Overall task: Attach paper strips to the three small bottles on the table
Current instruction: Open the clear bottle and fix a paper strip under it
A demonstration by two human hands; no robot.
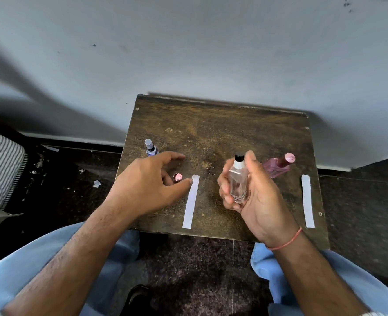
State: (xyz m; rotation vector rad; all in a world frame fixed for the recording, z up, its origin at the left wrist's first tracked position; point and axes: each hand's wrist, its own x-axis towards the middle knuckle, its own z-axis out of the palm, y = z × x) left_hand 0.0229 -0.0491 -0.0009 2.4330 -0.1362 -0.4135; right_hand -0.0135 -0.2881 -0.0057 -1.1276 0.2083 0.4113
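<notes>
Where left hand (149,181) hovers — blue bottle (151,148) half-hidden

Frame centre: the right hand (252,192) grips a clear bottle (238,181) upright above the wooden table (211,133). The left hand (152,183), fingers loosely spread, seemingly thumb-touches a paper strip (191,202).

home rm, worn wood table (222,124), striped bedding (1,165)
</notes>
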